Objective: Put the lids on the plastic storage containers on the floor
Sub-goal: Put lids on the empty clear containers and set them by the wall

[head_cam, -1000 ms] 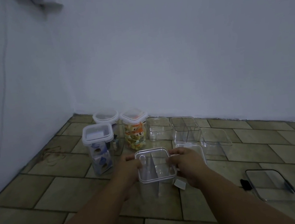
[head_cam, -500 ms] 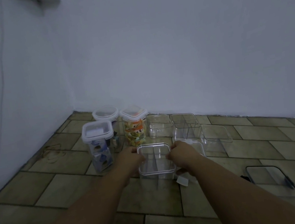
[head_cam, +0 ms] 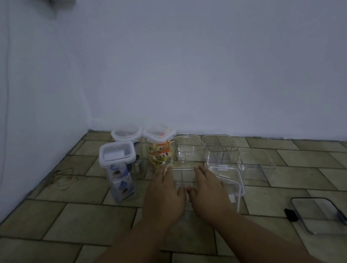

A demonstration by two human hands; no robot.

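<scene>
A clear square container with its clear lid stands on the tiled floor in front of me. My left hand and my right hand lie flat on top of the lid with straight fingers, thumbs almost touching. Right beside it stands another clear container with a lid. Behind are three open clear containers. A loose clear lid with a black clip lies on the floor at the right.
Three tall lidded jars stand at the left near the corner: one with blue packets, a round one, one with colourful contents. White walls close the back and left. A thin cord lies on the tiles.
Both hands held the lidded clear container by its sides; now it rests on the floor and the hands lie flat on top of its lid.
</scene>
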